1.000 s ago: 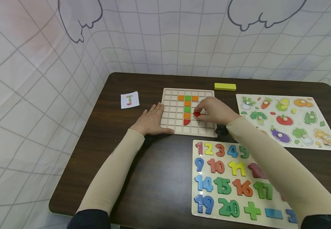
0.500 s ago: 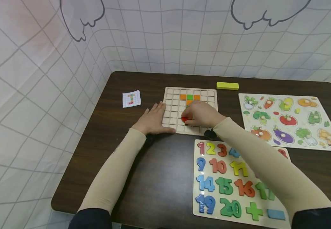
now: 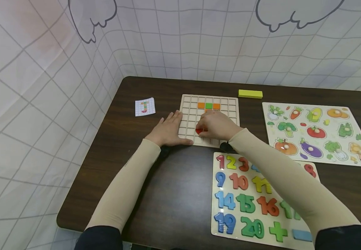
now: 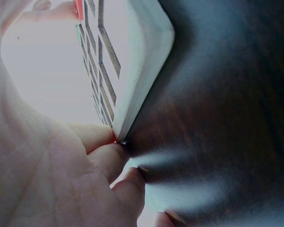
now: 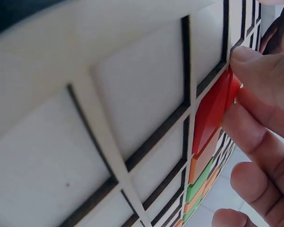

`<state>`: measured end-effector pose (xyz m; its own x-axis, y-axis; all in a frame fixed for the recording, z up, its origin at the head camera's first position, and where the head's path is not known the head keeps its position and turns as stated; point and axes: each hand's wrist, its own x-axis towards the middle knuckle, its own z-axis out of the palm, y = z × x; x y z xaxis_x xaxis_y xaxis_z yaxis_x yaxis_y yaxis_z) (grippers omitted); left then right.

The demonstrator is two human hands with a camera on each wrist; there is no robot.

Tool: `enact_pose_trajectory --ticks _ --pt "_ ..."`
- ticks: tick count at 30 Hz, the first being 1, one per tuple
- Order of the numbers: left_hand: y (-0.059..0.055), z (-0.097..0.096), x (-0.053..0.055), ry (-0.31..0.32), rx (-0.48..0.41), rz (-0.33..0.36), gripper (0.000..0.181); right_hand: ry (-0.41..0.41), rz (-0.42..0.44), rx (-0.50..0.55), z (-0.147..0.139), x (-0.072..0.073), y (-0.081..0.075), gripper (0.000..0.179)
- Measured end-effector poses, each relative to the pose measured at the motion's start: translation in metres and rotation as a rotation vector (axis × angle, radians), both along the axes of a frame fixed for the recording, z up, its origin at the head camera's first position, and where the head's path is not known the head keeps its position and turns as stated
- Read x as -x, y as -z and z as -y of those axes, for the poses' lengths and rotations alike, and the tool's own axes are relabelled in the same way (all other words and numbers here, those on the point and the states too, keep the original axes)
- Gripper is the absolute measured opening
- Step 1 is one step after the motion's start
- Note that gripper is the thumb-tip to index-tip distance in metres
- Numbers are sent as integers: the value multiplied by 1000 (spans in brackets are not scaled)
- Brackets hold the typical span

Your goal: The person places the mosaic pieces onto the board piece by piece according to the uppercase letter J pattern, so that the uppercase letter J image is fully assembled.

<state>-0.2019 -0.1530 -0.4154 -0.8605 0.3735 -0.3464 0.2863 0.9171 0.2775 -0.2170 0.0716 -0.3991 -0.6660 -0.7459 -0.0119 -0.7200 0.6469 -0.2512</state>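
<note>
A pale wooden grid board (image 3: 186, 119) lies on the table, with orange and green square tiles (image 3: 209, 106) set in its far rows. My left hand (image 3: 168, 131) rests along the board's left edge, fingers extended, thumb by the near edge. Over the lower middle of the grid, my right hand (image 3: 216, 125) pinches a small red piece (image 3: 199, 131) between thumb and fingers. In the right wrist view another red piece (image 5: 210, 116) sits in the grid right beside the held one, with an orange tile (image 5: 204, 152) touching it. The right hand hides part of the tile column in the head view.
A small card (image 3: 145, 107) with a coloured grid pattern lies to the left. Behind the board is a yellow block (image 3: 250, 94). A vegetable puzzle board (image 3: 299, 135) lies at right, a number puzzle board (image 3: 230, 218) in front, partly under the right forearm.
My right hand has moved left across the board with the red piece, from right of the tile column to left of its lower end. The left hand stays at the board's edge.
</note>
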Motion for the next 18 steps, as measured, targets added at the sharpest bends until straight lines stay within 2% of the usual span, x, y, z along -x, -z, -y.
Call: enact_pose_trajectory --ticks 8,14,18 --pt "0 -1 1 6 4 2 127 43 42 23 -6 1 1 28" --pt "3 1 -1 -7 8 9 126 169 129 84 -26 6 2 36" --pt "5 4 -2 -19 9 11 125 271 165 87 -49 9 1 43"
